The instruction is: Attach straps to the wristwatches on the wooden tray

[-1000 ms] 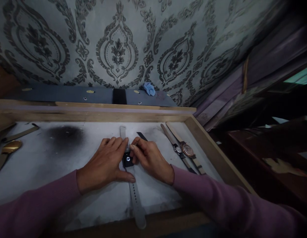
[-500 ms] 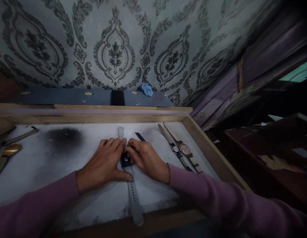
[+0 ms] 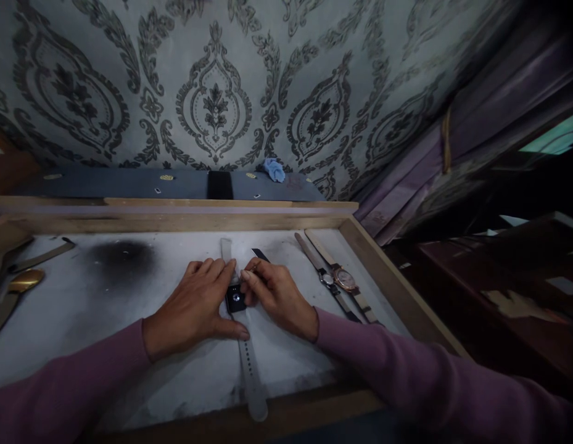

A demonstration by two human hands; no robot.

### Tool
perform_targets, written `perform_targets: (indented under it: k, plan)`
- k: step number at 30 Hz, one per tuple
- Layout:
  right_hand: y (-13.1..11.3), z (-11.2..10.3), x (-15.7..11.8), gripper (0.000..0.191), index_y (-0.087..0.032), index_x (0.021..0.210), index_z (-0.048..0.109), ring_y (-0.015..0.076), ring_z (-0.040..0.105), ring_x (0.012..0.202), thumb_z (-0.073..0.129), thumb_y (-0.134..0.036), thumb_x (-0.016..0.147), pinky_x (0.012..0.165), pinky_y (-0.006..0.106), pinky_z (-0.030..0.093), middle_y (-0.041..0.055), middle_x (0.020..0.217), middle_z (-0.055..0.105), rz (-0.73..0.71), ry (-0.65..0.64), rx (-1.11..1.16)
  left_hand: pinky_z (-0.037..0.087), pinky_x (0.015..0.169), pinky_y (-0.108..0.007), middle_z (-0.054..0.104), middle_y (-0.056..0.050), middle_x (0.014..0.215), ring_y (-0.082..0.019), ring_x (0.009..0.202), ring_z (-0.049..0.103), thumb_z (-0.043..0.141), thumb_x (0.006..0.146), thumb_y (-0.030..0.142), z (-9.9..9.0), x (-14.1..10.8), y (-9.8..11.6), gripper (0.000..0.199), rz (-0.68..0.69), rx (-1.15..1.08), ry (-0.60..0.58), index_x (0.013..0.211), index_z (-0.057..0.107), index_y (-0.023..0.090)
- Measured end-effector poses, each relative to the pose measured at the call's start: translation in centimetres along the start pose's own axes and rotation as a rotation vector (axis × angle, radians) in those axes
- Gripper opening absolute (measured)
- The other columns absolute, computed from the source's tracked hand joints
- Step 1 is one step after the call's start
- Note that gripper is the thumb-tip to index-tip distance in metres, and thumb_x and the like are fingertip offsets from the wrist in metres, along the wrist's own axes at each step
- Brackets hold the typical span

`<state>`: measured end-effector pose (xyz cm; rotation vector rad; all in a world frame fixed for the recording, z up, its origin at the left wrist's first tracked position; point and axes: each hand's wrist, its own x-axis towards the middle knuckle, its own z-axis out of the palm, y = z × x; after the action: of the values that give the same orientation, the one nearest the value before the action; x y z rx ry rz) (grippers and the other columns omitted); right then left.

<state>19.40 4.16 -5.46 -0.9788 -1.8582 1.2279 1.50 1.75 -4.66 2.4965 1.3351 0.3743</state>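
A smartwatch point(image 3: 236, 298) with a dark square face and a pale strap point(image 3: 253, 382) lies on the white tray surface. My left hand point(image 3: 193, 308) rests over its left side, fingertips at the upper strap and thumb on the lower strap, with the fingers and thumb apart. Beside the face, at its upper right, my right hand point(image 3: 279, 293) is pinched around something small and thin that I cannot make out. A dark flat strip point(image 3: 259, 254) lies just behind my right hand, partly covered by it.
Two wristwatches, one small point(image 3: 327, 279) and one larger point(image 3: 345, 279), lie at the right. A gold-coloured watch point(image 3: 27, 280) and straps are at the far left. Wooden edges point(image 3: 397, 277) frame the surface. A black phone point(image 3: 220, 185) and blue cloth point(image 3: 274, 170) lie on the back ledge.
My right hand has shifted slightly right and away from my left fingertips, showing more of the smartwatch face. My left hand has stayed in place.
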Motion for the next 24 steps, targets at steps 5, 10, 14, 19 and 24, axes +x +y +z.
perform_targets:
  k: [5,10,14,19,24]
  plan:
    - [0.19,-0.03,-0.01,0.020,-0.018,0.078,0.047,0.0091,0.058,0.048,0.046,-0.032,0.092,0.048,0.021,0.047,-0.0002,0.064,0.059,0.016,-0.005,0.019,0.035,0.089,-0.045,0.056,-0.010,0.109,-0.031,0.100,0.049,0.066,0.065,0.070,0.04,-0.01,-0.03,0.092,-0.009,0.005,-0.012,0.135,0.038,0.016]
    - [0.12,-0.05,0.04,0.021,-0.018,0.077,0.047,0.0088,0.058,0.048,0.046,-0.031,0.092,0.047,0.020,0.047,-0.0002,0.064,0.059,0.009,0.000,0.000,0.035,0.088,-0.044,0.056,-0.010,0.109,-0.031,0.098,0.049,0.065,0.064,0.071,-0.01,-0.01,0.03,0.092,-0.009,-0.012,-0.001,0.134,0.039,0.017]
    - [0.00,-0.12,0.11,0.020,-0.018,0.077,0.047,0.0083,0.058,0.048,0.046,-0.030,0.093,0.047,0.020,0.047,-0.0006,0.063,0.060,0.005,-0.009,-0.029,0.034,0.088,-0.044,0.057,-0.011,0.107,-0.031,0.098,0.049,0.068,0.063,0.069,-0.12,0.06,0.16,0.095,-0.027,-0.014,-0.018,0.134,0.040,0.011]
    - [-0.19,-0.21,0.12,0.019,-0.018,0.076,0.047,0.0089,0.058,0.047,0.045,-0.027,0.093,0.048,0.020,0.047,-0.0014,0.061,0.058,-0.017,-0.023,-0.088,0.035,0.088,-0.044,0.057,-0.012,0.108,-0.030,0.098,0.049,0.068,0.065,0.068,-0.23,0.12,0.25,0.095,-0.026,0.005,-0.034,0.134,0.039,0.011]
    - [-0.39,-0.20,0.12,0.019,-0.018,0.076,0.048,0.0090,0.058,0.047,0.046,-0.025,0.092,0.048,0.020,0.046,-0.0017,0.062,0.058,-0.039,-0.033,-0.150,0.034,0.089,-0.044,0.057,-0.011,0.108,-0.030,0.100,0.049,0.063,0.067,0.072,-0.34,0.10,0.29,0.093,-0.031,0.008,-0.042,0.135,0.038,0.014]
